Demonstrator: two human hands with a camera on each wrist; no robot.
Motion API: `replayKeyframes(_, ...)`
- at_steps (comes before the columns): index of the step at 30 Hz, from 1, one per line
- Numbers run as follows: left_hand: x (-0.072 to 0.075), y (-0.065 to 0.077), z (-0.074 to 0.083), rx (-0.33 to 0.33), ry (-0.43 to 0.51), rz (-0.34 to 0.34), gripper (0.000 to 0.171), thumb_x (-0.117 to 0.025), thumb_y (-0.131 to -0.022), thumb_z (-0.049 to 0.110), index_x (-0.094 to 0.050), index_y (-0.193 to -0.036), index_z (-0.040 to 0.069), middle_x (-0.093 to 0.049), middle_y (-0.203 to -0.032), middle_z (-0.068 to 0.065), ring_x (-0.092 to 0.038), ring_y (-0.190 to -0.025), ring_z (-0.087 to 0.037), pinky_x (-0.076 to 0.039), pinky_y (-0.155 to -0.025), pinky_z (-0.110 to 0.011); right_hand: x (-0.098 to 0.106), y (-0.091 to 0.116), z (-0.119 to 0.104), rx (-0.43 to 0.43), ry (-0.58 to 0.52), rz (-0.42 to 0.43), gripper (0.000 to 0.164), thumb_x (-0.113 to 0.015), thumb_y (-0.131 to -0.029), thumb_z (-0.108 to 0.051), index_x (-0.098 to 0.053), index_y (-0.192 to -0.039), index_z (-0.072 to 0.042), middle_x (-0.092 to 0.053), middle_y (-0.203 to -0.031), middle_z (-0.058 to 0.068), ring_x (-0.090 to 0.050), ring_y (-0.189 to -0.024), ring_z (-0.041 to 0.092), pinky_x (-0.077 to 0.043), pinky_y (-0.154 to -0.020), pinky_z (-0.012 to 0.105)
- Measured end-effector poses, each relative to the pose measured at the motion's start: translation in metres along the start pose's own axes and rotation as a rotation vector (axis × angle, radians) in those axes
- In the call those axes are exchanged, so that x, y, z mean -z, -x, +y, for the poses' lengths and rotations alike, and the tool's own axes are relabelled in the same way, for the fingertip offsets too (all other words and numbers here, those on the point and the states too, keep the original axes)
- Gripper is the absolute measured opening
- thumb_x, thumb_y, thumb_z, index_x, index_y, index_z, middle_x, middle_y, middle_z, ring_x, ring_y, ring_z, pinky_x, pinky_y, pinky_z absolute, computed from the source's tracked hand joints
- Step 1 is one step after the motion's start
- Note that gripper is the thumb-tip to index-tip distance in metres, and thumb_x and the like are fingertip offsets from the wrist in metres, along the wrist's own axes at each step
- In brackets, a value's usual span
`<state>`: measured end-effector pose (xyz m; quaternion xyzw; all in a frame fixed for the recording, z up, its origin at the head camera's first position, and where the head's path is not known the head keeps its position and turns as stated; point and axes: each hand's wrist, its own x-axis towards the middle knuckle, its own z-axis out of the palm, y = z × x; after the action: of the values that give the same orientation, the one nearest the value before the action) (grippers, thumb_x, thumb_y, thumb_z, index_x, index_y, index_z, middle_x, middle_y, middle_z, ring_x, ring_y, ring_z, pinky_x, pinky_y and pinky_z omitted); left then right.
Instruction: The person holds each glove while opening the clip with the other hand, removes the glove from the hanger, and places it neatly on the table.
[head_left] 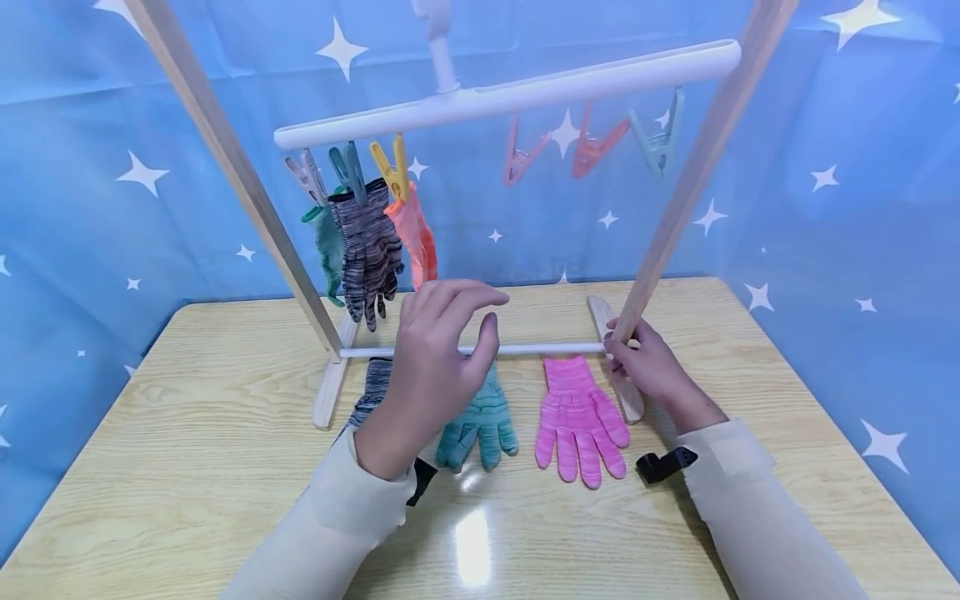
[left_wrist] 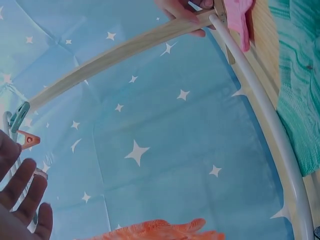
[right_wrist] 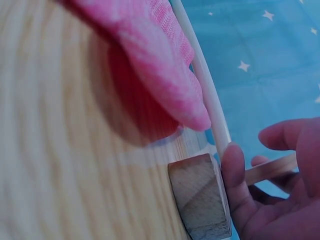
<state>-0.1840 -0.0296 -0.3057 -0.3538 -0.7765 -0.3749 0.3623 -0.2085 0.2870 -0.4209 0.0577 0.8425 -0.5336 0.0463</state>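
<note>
Head view. A person's left hand [head_left: 442, 358] is raised in front of the rack, its fingers loosely bent and the thumb apart from them, holding nothing. The right hand [head_left: 651, 360] has its fingers curled round the foot of a pale, square-edged wooden post [head_left: 697, 167], where a thin white rod [head_left: 547, 348] meets it. Overhead, a thick white plastic bar [head_left: 555, 90] carries six clothes pegs. On the person's left, a grey peg [head_left: 307, 177] holds a green knitted glove [head_left: 328, 246], a teal peg [head_left: 348, 172] a dark striped knitted glove [head_left: 367, 242], and a yellow peg [head_left: 393, 169] an orange knitted glove [head_left: 415, 233]. Two coral pegs [head_left: 596, 146] and a pale green peg [head_left: 660, 133] hang with nothing in them. On the wood-grained table [head_left: 187, 467] lie a pink knitted glove [head_left: 581, 421], a teal-green knitted glove [head_left: 483, 425] and, partly behind the left forearm, a second dark striped glove [head_left: 375, 387].

Left wrist view. The left hand's fingers stand slightly separated, with a coral peg showing just past their tips; the orange glove enters at the lower edge.

Right wrist view. The right hand's thumb and fingers encircle the post beside the block-shaped wooden foot [right_wrist: 199, 195]; the pink glove lies near.
</note>
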Motion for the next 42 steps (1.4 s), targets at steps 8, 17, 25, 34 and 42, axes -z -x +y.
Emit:
replayKeyframes(8,0.0,-0.002,-0.005,-0.004,0.003,0.118,0.021,-0.062,-0.09,0.005,-0.072,-0.108,0.007,-0.067,-0.114,-0.009,-0.057,-0.104,-0.028,-0.038,-0.083,-0.044,0.002,-0.001,0.003,-0.006,-0.004,-0.007,0.047,-0.043,-0.106,-0.022,-0.033,-0.147,0.0,-0.044,-0.128,0.018,-0.059,-0.083,0.017,-0.056,-0.071,0.027)
replayKeyframes(17,0.003,-0.004,-0.007,0.044,-0.014,0.262,0.022,-0.061,-0.09,0.005,-0.071,-0.109,0.006,-0.059,-0.125,-0.014,-0.048,-0.121,-0.032,-0.033,-0.093,-0.051,0.003,0.001,0.0,0.0,0.002,-0.009,0.046,-0.044,-0.106,-0.023,-0.034,-0.145,0.001,-0.044,-0.126,0.018,-0.06,-0.083,0.017,-0.056,-0.072,0.027)
replayKeyframes(25,0.005,-0.005,-0.013,0.099,-0.05,0.234,0.026,-0.063,-0.09,0.008,-0.068,-0.115,0.006,-0.053,-0.134,-0.016,-0.044,-0.124,-0.033,-0.031,-0.098,-0.052,0.004,0.0,-0.001,0.009,0.009,-0.002,0.047,-0.044,-0.106,-0.023,-0.034,-0.145,0.001,-0.044,-0.126,0.018,-0.06,-0.084,0.017,-0.056,-0.072,0.026)
replayKeyframes(34,0.006,-0.007,-0.025,0.2,-0.093,0.242,0.046,-0.065,-0.09,0.01,-0.053,-0.134,0.005,-0.046,-0.142,-0.016,-0.042,-0.13,-0.03,-0.036,-0.102,-0.05,0.005,-0.002,-0.001,0.018,0.005,0.002,0.048,-0.044,-0.106,-0.024,-0.034,-0.146,0.001,-0.044,-0.129,0.018,-0.06,-0.084,0.018,-0.056,-0.072,0.026)
replayKeyframes(42,0.004,-0.005,-0.035,0.257,-0.061,0.211,0.069,-0.066,-0.092,0.014,-0.031,-0.151,0.008,-0.041,-0.148,-0.013,-0.038,-0.138,-0.023,-0.044,-0.107,-0.045,0.003,-0.001,0.0,0.005,0.013,-0.001,0.047,-0.044,-0.106,-0.024,-0.035,-0.145,0.001,-0.044,-0.127,0.019,-0.06,-0.085,0.018,-0.056,-0.072,0.027)
